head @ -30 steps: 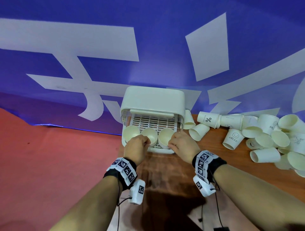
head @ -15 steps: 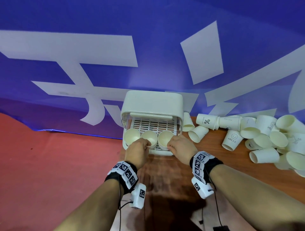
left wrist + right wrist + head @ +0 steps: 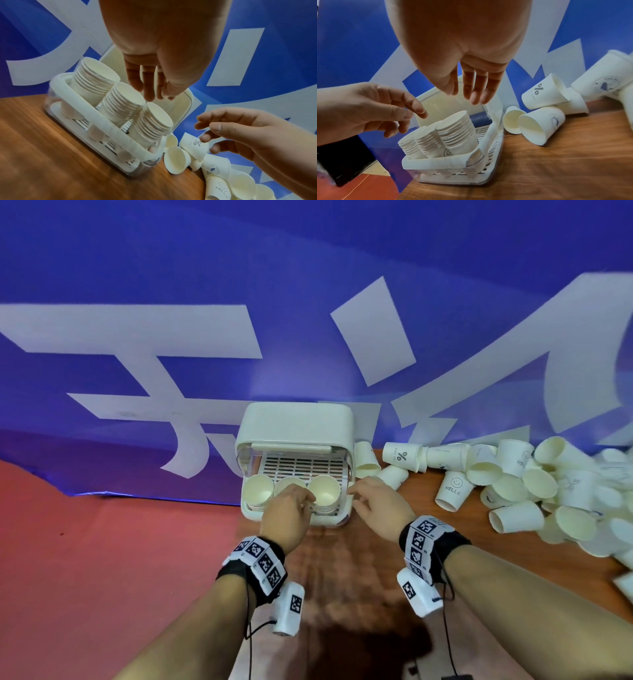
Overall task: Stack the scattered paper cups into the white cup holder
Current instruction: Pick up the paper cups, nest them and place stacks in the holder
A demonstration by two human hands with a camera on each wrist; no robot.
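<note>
The white cup holder [image 3: 294,422] stands at the table's back edge with its lid raised. Three stacks of nested paper cups [image 3: 257,491] lean side by side in it, seen up close in the left wrist view [image 3: 125,98]. My left hand [image 3: 301,498] hovers over the middle and right stacks, its fingers [image 3: 149,94] relaxed, pointing down and holding nothing. My right hand [image 3: 363,494] hangs just right of the right stack, fingers [image 3: 471,94] straight and empty. A pile of scattered paper cups [image 3: 513,484] lies on the table to the right.
A cup marked "%" [image 3: 399,455] and a "HELLO" cup [image 3: 452,491] lie nearest the holder's right side. The wooden table [image 3: 445,549] runs right. A blue and white banner [image 3: 171,337] hangs close behind the holder. Red floor [image 3: 102,542] lies to the left.
My right hand has drawn back to the right, off the right stack, and its fingers have loosened. My left hand stays over the stacks.
</note>
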